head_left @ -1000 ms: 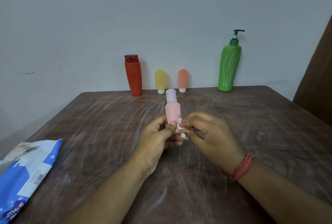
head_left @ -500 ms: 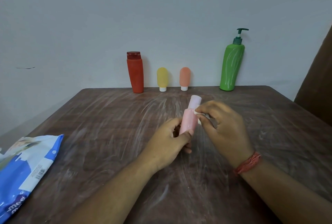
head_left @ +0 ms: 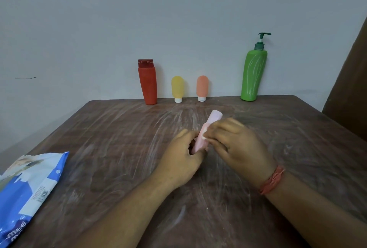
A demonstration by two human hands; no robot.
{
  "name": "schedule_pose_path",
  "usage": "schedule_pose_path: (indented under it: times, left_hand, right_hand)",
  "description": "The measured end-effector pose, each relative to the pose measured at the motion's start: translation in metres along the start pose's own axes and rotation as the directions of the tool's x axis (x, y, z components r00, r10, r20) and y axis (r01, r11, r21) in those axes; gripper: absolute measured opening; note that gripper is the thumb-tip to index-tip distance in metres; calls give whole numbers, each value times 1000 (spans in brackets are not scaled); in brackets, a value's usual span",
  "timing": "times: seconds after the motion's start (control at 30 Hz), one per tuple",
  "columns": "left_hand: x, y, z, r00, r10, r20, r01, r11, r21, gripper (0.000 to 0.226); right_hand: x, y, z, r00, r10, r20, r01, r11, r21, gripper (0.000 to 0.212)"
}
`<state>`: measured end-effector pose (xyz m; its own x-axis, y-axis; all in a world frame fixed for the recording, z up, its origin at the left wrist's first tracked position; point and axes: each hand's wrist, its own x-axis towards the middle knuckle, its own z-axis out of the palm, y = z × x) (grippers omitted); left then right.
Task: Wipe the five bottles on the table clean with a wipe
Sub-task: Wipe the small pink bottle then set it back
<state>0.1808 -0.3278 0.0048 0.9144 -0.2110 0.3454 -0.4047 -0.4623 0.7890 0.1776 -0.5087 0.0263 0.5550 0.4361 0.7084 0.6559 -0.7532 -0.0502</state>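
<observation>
Pink bottle gripped mid-table, wipe pressed to it

The left hand (head_left: 183, 155) grips the tilted pink bottle (head_left: 206, 132); the right hand (head_left: 236, 142) pinches a wipe (head_left: 204, 136) against it. Four bottles (head_left: 201, 87) line the table's (head_left: 119, 128) far edge; a wipes pack (head_left: 29, 188) lies at its near-left edge.

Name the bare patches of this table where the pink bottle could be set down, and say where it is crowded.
Free: the gap in the back row between the peach tube and green pump bottle; the table between the blue wipes packet and left hand. Crowded: the red bottle, yellow tube and peach tube stand close together.
</observation>
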Motion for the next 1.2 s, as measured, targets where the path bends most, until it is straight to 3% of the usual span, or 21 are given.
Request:
schedule_pose_path:
  times: [0.2, 0.37, 0.53, 0.7, 0.83, 1.0, 1.1, 1.2]
  left_hand:
    - [0, -2, 2, 995, 95, 44, -101, 980, 174, 27]
    - [1, -4, 0, 995, 102, 18, -104, 971, 213, 28]
    - [1, -4, -1, 985, 169, 14, -166, 941, 295, 28]
    - [0, -1, -10, 969, 244, 43, -236, 856, 461, 35]
    - [2, 5, -15, 956, 283, 80, -279, 788, 549, 34]
    - [2, 8, -20, 952, 277, 128, -296, 734, 611, 37]
    - [3, 9, -21, 954, 284, 97, -282, 735, 617, 37]
    - [2, 8, -20, 964, 264, 32, -237, 797, 555, 38]
  right_hand:
    - [4, 23, -9, 941, 280, -190, -278, 960, 37, 11]
    - [-1, 18, -1, 997, 65, -50, -64, 998, 17, 12]
    - [5, 28, -8, 972, 188, -140, -191, 982, -5, 12]
    - [2, 17, -5, 999, 31, -19, -31, 999, 31, 14]
    - [6, 25, -15, 989, 123, -77, -125, 992, -24, 14]
    - [5, 12, -7, 992, 2, 126, 0, 1000, -10, 19]
    - [8, 23, -10, 994, 93, 61, -90, 995, -53, 15]
    - [5, 30, -12, 971, 231, -62, -232, 973, -5, 11]
